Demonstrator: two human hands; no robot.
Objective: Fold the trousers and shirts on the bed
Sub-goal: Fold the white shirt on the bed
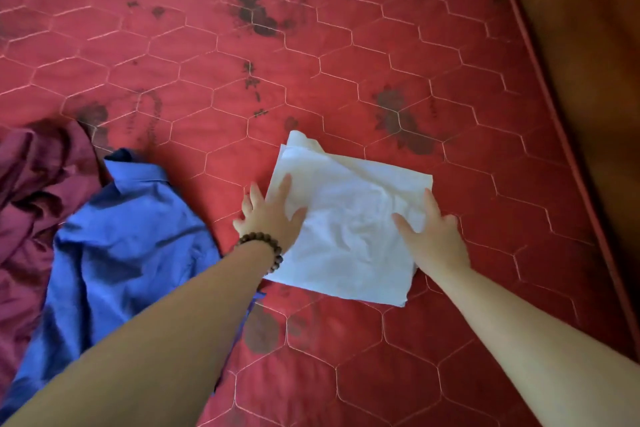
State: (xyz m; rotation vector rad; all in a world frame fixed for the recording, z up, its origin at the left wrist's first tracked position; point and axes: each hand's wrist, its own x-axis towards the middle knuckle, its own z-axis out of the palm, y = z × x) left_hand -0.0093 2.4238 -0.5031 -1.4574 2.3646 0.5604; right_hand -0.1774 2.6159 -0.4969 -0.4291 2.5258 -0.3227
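Observation:
A white garment (349, 215) lies folded into a rough square on the red quilted mattress (346, 45). My left hand (270, 215), with a beaded bracelet on its wrist, presses flat on the garment's left edge with fingers spread. My right hand (431, 236) presses flat on its right side, fingers straight. Left of the white piece, a blue collared shirt (117, 246) lies unfolded and crumpled, partly under my left forearm. A maroon garment (38, 191) is bunched at the far left edge.
The mattress has dark stains and a hexagon stitch pattern. Its piped edge (568, 149) runs down the right side, with a brown wooden surface (595, 45) beyond it.

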